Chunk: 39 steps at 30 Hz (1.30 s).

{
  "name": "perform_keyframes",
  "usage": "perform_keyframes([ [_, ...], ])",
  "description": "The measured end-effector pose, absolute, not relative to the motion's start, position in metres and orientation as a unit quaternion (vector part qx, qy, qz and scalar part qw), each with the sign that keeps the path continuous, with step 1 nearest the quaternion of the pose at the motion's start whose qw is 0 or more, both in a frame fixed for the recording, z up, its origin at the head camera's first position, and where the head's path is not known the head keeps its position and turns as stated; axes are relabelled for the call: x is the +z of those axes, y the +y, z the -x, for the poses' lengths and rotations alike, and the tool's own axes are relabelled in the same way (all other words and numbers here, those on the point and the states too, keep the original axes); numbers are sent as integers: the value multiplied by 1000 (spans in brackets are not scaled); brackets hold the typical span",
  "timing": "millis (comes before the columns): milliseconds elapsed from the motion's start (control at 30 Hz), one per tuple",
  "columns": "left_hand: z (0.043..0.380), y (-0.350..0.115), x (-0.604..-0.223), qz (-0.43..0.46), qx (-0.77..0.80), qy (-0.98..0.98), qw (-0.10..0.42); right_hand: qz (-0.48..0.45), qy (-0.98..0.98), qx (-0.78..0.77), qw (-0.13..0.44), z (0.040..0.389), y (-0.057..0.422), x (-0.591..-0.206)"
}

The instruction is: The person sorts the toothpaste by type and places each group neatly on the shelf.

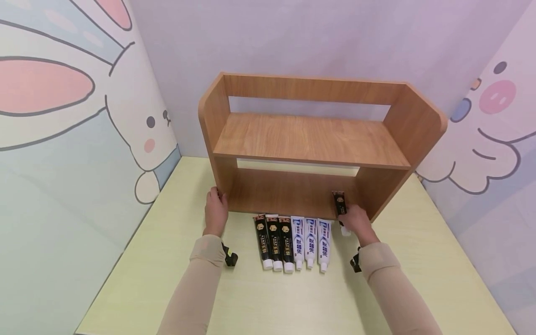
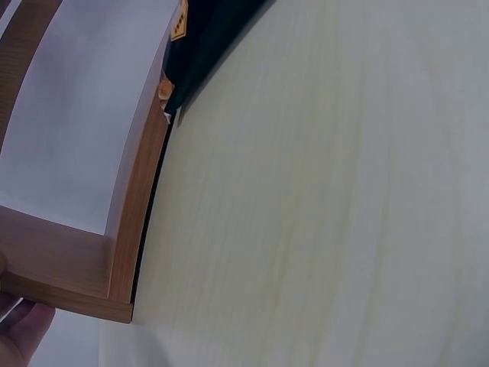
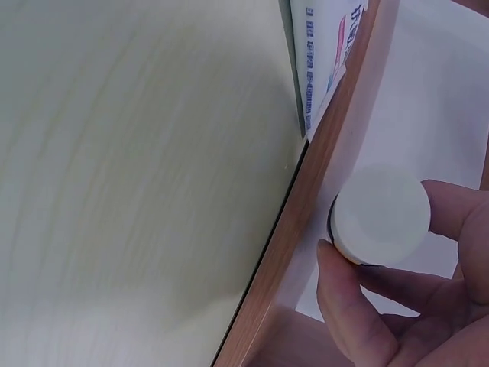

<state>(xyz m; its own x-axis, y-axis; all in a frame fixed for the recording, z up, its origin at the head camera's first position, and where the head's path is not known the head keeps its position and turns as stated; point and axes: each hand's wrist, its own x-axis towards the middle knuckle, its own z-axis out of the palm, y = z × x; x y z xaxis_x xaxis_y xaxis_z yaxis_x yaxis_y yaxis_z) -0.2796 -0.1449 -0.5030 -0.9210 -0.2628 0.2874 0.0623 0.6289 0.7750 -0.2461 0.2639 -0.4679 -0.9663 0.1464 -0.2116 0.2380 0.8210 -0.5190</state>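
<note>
Right hand (image 1: 356, 218) grips 1 black, white-capped tube (image 1: 339, 201).

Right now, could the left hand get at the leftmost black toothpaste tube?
Probably yes: the left hand would likely have to let go of the wooden shelf, but only bare tabletop shows between that hand and the leftmost black toothpaste tube.

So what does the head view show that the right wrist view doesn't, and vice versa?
Only the head view shows the left grip, three black toothpaste tubes in a row, and a painted cartoon rabbit.

Only the right wrist view shows the round white cap of the held black tube face-on, fingertips pinching beside it.

Both share the right grip, part of the two-tier brown wooden shelf, blue-lettered white toothpaste and the pale table.
</note>
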Motion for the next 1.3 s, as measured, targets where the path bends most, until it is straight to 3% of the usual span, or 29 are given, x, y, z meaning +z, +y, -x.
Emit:
perform_keyframes([
  [867, 279, -145, -504, -54, -428, -881, 192, -112, 946, -292, 83, 275, 266, -476],
  [1300, 280, -145, -504, -55, -431, -880, 191, -86, 939, -332, 38, 283, 270, -492],
])
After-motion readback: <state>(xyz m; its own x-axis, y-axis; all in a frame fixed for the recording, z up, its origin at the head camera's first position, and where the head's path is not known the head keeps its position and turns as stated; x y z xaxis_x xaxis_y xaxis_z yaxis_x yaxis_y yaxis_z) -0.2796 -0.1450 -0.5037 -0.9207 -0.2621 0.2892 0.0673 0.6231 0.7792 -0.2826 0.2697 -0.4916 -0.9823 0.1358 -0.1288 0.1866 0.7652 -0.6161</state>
